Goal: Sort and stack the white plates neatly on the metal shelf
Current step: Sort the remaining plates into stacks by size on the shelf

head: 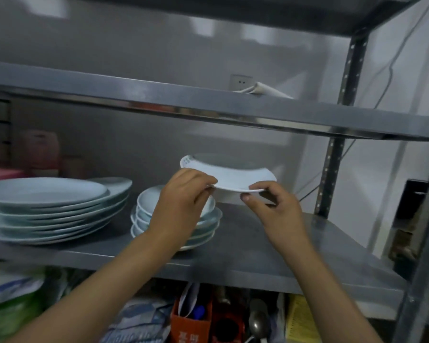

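Both hands are pinching one white plate [229, 175] by its near rim above the metal shelf [270, 243]: left hand [183, 199] on top, right hand [275, 206] from below. Directly beneath the left grip, a stack of small bowls [144, 214] is sitting; farther left, a pile of large oval plates [52, 209] is resting. An orange box [191, 323] below is holding utensils.

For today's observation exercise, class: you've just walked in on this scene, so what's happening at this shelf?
A person is holding a white plate by its near rim with both hands, the left hand and right hand each pinching the edge. The plate is lifted above the metal shelf, just right of a stack of small deep plates. A stack of larger plates sits further left on the same shelf.
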